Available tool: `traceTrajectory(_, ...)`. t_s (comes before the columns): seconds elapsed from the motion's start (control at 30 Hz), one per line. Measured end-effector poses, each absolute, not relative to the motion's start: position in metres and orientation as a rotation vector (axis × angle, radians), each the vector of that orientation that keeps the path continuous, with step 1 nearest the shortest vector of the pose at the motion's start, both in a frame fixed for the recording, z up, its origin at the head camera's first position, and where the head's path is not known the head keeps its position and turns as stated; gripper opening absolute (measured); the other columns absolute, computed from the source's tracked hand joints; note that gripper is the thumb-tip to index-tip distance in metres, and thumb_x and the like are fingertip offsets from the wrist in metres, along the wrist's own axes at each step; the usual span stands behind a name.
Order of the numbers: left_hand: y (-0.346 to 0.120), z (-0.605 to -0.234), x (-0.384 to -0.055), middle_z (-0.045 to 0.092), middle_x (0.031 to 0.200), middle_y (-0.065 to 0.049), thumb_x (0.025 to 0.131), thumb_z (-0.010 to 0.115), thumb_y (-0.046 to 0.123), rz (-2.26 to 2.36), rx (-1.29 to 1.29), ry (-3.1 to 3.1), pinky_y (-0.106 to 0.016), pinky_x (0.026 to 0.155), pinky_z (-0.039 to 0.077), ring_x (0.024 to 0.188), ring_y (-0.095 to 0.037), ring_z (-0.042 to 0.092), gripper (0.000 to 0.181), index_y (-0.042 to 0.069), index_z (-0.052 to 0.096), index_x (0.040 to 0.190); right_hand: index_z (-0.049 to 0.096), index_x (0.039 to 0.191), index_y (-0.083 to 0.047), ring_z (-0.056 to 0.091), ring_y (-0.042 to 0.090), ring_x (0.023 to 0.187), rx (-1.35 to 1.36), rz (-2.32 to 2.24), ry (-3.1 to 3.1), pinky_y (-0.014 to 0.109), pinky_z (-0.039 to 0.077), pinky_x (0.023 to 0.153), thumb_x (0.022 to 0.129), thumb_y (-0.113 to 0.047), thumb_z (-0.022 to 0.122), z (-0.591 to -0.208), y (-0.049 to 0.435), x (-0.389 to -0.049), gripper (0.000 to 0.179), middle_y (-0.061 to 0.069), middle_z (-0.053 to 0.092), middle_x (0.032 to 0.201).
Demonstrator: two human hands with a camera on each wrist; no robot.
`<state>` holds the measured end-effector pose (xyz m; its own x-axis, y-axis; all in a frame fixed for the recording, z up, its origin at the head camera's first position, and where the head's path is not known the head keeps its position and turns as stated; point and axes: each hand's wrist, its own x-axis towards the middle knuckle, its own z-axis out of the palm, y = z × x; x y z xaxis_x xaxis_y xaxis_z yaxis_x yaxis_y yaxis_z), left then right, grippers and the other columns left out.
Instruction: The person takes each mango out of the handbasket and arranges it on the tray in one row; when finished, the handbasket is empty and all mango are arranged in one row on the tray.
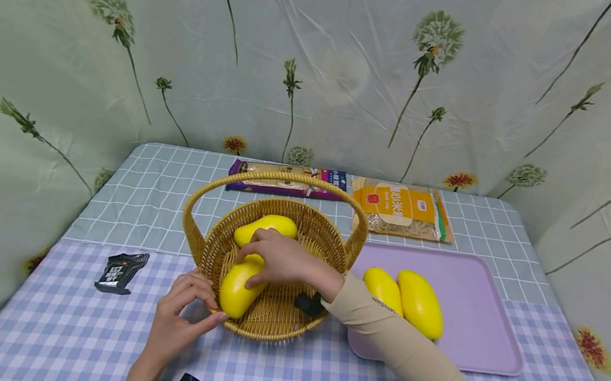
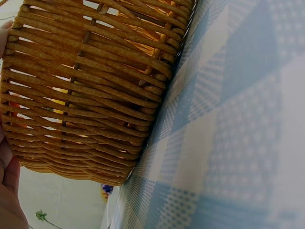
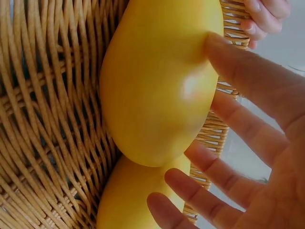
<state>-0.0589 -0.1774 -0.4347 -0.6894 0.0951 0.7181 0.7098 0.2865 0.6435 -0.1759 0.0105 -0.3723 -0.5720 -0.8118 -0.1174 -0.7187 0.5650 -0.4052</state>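
Right grip [image 1: 284, 258] holds a glossy, oval mango [image 1: 238, 291] inside a woven basket [image 1: 273, 325]

The left arm [image 1: 141, 374] comes up from the bottom. Its wrist is bare. The left hand [image 1: 174, 314] is bent in a grip, with the fingers [image 1: 189, 287] on one side and the thumb [image 1: 204, 327] poking out toward the right.

The right arm [image 1: 414, 375] leans in from the lower right, in a tan sleeve [image 1: 380, 327]. The right hand [image 1: 280, 256] is a bit higher, with its back facing up. Its thumb and fingers bend a little, holding on, and the fingers are spread apart.
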Motion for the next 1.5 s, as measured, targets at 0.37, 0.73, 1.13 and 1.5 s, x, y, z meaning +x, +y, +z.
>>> traceTrajectory(0.37, -0.1779, -0.4340, -0.0589, 0.059, 0.084, -0.004, 0.071, 0.084, 0.009, -1.424, -0.733, -1.978, -0.039, 0.108, 0.033, 0.085, -0.024, 0.051, 0.024, 0.006, 0.060, 0.075, 0.061, 0.112, -0.019, 0.051, 0.011, 0.104, -1.295, -0.482, 2.445, 0.022, 0.045, 0.088, 0.078, -0.036, 0.079, -0.3725, 0.0149, -0.1763, 0.042, -0.008, 0.059, 0.112)
traceTrajectory(0.73, -0.1765, -0.4333, -0.0579, 0.057, 0.081, -0.011, 0.072, 0.083, 0.010, -1.429, -0.736, -1.984, -0.039, 0.109, 0.032, 0.086, -0.023, 0.051, 0.024, 0.006, 0.060, 0.075, 0.061, 0.111, -0.019, 0.051, 0.009, 0.087, -1.292, -0.457, 2.420, 0.021, 0.046, 0.077, 0.077, -0.039, 0.078, -0.3758, 0.0173, -0.1763, 0.043, -0.006, 0.055, 0.102)
traceTrajectory(1.13, -0.1776, -0.4322, -0.0568, 0.058, 0.083, -0.009, 0.072, 0.083, 0.012, -1.417, -0.708, -2.008, -0.040, 0.110, 0.032, 0.089, -0.022, 0.052, 0.024, 0.007, 0.060, 0.075, 0.052, 0.105, -0.019, 0.051, 0.009, 0.078, -1.237, -0.456, 2.345, 0.021, 0.045, 0.069, 0.077, -0.039, 0.078, -0.3773, 0.0156, -0.1775, 0.044, -0.009, 0.056, 0.089)
traceTrajectory(1.5, -0.1773, -0.4342, -0.0582, 0.057, 0.081, -0.012, 0.074, 0.083, 0.016, -1.413, -0.722, -1.991, -0.040, 0.109, 0.033, 0.086, -0.024, 0.051, 0.025, 0.006, 0.059, 0.074, 0.055, 0.111, -0.023, 0.053, 0.010, 0.078, -1.172, -0.323, 2.420, 0.025, 0.045, 0.066, 0.078, -0.047, 0.075, -0.3763, 0.0184, -0.1760, 0.046, -0.007, 0.060, 0.095)
